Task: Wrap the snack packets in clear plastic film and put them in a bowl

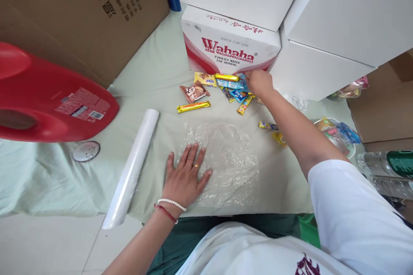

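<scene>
My left hand [184, 178] lies flat with fingers spread, pressing on the left edge of a crinkled clear plastic sheet [230, 165]. My right hand [260, 83] reaches to the snack pile by the Wahaha box, its fingers curled at the right end of a light-blue snack packet [230, 84]; the fingertips are partly hidden. On top of that packet rests a gold-wrapped bar [227, 77]. Around it are a yellow biscuit packet [205, 79], a brown snack packet [194, 92], another gold-wrapped bar [193, 107] and several small blue and yellow packets [239, 95].
A white roll [132, 169] lies left of my left hand, overhanging the table's front edge. Further left are a red jug [58, 94] and a round lid-like disc [86, 151]. A Wahaha box [230, 47] stands behind the snacks. At right is a bowl of wrapped snacks [335, 135].
</scene>
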Tool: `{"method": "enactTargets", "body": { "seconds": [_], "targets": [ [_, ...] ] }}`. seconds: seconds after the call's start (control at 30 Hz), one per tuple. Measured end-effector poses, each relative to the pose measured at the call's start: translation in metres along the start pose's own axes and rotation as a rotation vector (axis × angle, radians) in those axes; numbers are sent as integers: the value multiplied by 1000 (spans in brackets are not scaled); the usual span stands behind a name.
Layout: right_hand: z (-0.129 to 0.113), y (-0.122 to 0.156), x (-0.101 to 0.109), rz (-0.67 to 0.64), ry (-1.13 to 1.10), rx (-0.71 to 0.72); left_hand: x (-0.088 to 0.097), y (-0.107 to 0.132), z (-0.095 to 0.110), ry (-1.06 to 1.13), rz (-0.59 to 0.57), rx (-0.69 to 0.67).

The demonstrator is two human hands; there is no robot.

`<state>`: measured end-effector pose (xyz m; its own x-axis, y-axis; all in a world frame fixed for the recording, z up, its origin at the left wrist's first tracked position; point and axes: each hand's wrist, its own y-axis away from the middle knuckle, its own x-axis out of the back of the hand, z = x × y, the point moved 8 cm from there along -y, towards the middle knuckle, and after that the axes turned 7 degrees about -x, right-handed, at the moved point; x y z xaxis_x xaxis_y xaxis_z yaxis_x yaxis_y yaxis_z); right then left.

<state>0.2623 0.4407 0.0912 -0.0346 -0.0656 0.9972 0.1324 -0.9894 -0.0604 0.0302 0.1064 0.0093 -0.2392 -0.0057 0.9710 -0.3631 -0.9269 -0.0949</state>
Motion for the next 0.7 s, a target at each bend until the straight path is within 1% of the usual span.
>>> {"method": "enactTargets", "body": {
  "seconds": [0.07,0.17,0.27,0.33,0.43,0.53,0.63,0.7],
  "targets": [
    [-12,1,-4,13,6,72,0,0,0,3,2,0],
    [-27,3,-20,-23,18,240,0,1,0,3,9,1],
    [-33,4,-34,-29,16,356,1,1,0,-4,22,-7],
    [-33,3,-37,0,24,363,3,1,1,-6,34,-14],
    [-35,2,-37,22,63,335,5,0,1,-1,48,-17],
    [-34,-1,-28,47,76,305,6,-1,1,9,53,-13],
    [-17,-5,-12,99,61,245,6,-1,1,17,51,-7],
    [-4,-6,-6,98,44,243,6,-1,1,17,51,-7]
  ]
}}
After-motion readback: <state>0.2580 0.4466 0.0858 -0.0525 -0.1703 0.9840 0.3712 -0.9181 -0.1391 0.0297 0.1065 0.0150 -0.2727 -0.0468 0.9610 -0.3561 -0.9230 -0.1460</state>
